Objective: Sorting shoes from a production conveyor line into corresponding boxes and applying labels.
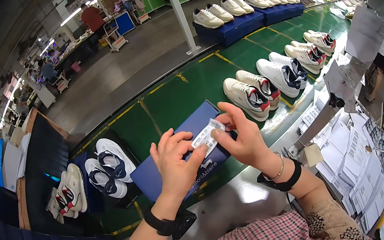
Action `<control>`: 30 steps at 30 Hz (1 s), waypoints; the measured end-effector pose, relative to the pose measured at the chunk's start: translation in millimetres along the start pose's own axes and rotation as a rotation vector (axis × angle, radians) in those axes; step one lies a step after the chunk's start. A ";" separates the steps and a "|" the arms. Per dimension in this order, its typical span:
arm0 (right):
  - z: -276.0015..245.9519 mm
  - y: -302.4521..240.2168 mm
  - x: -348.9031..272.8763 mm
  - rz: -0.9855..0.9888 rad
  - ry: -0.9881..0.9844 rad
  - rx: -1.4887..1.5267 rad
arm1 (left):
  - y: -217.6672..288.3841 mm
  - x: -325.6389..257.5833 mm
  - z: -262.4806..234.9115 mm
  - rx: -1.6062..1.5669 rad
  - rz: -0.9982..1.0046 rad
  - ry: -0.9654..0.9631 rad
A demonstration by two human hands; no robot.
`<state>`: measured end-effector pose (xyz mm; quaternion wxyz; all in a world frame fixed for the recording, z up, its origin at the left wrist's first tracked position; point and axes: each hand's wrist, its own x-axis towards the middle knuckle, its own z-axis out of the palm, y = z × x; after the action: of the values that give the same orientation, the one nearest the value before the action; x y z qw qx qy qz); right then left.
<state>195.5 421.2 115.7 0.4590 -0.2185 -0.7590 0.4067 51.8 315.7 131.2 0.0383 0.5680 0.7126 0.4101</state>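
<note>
While both hands meet over the blue box [179, 164], the left hand [174, 161] and right hand [242, 137] pinch a white label [208, 136] between thumb and fingers, each grip clenched on one end. Just beyond the grip, pairs of white shoes [252, 93] sit on the green bench [174, 98]; left of it lies a navy-trimmed pair [109, 168].

Single view only — head-worn fisheye, looking down and forward over the counter [244, 201] from the person's own standpoint. Both hands sit close, near frame centre, forearms entering from the lower edge. Farther out it takes in the green conveyor [174, 98] and the factory floor beyond — straight edges bow toward the dark rim. No second view to overlap.
</note>
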 end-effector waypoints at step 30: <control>-6.4 31.8 37.0 0.338 -0.301 0.135 | -19.1 5.8 4.3 0.332 0.016 0.019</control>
<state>181.9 468.1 110.4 0.2797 -0.2484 -0.7425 0.5557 37.2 322.6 118.8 -0.0661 0.5684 0.7662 0.2925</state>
